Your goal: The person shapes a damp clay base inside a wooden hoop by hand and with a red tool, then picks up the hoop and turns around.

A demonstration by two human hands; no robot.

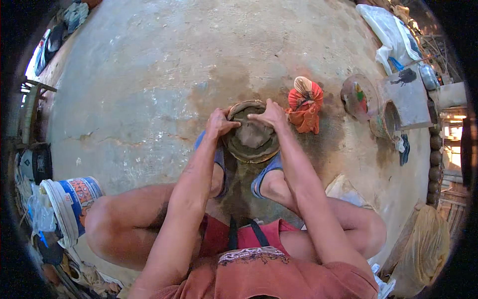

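A round shallow mould [238, 148] sits between my sandalled feet, lined with dark grey wet clay [254, 133]. My left hand [223, 123] grips the mould's left rim, its thumb on the clay inside. At the upper right of the mould, my right hand [269, 114] has its fingers over the rim and its thumb laid on the clay near the middle. Just right of that hand stands a red and orange cloth bundle [306, 109] with a pale rounded top.
On the concrete floor [124, 109] are a white-and-blue bucket [74, 204] at left, a round basin [356, 99], a grey block [403, 99] and a tipped container [386, 124] at right. Plastic sheeting [383, 35] lies upper right, brown sacking [418, 244] lower right.
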